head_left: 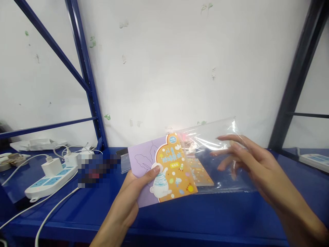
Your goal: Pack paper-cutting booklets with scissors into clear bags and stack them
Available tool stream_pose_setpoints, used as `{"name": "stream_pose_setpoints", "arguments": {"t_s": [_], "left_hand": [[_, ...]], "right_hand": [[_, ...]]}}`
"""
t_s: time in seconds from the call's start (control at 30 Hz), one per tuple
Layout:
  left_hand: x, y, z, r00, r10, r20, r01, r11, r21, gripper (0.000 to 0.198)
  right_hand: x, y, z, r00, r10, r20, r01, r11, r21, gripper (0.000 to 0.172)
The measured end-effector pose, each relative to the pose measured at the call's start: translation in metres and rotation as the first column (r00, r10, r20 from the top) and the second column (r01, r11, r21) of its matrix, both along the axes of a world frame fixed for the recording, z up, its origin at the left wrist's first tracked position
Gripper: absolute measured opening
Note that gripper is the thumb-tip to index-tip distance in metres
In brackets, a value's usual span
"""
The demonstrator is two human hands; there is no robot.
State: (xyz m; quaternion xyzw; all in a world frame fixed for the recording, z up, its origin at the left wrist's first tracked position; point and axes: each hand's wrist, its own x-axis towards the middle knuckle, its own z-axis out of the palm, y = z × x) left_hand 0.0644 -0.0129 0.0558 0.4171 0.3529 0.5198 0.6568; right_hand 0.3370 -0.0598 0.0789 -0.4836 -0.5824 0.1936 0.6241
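My left hand point(140, 187) grips a booklet point(177, 171), its thumb pressed on the front. An orange cover with a white bear and Chinese lettering shows on the right part, a purple page with line drawings on the left. A clear plastic bag point(221, 133) stretches from the booklet's right edge. My right hand point(246, 154) is at the bag with its fingers spread; whether they are inside or behind the film I cannot tell. Behind the bag, another orange booklet point(203, 173) lies on the blue shelf point(205, 216).
On the left stands a white power strip point(52, 181) with plugged-in chargers point(51, 168) and trailing white cables point(55, 209). A dark flat object point(122, 151) lies behind the booklet. Blue metal posts point(88, 75) and a white wall point(180, 68) rise behind.
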Motion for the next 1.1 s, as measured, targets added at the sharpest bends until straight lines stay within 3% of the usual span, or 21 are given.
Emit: {"name": "stream_pose_setpoints", "arguments": {"t_s": [0.5,0.63,0.83,0.97,1.03,1.1], "left_hand": [[-0.004,0.007,-0.005,0.999,-0.003,-0.049,0.001,1.000,-0.028,0.079],[-0.004,0.006,-0.003,1.000,-0.008,-0.013,0.008,1.000,0.027,0.079],[0.000,0.002,-0.001,0.994,0.111,-0.017,-0.105,0.968,0.229,0.074],[0.000,-0.001,0.000,0.918,0.355,-0.179,-0.248,0.863,0.440,0.066],[-0.004,0.000,-0.002,0.802,0.545,-0.247,-0.307,0.729,0.612,0.051],[-0.011,0.004,-0.005,0.705,0.676,-0.215,-0.247,0.517,0.819,0.028]], "right_hand": [[0.007,0.001,-0.003,0.998,0.051,0.025,-0.051,0.999,-0.011,0.040],[0.013,0.004,-0.007,0.994,0.075,0.083,-0.070,0.995,-0.067,0.040],[0.007,0.009,-0.009,0.983,0.150,0.104,-0.135,0.981,-0.140,0.042],[0.003,0.013,-0.012,0.960,0.183,0.214,-0.137,0.968,-0.211,0.045],[0.004,0.015,-0.015,0.941,0.054,0.334,0.006,0.984,-0.176,0.051],[0.004,0.016,-0.018,0.880,-0.186,0.436,0.217,0.976,-0.021,0.073]]}}
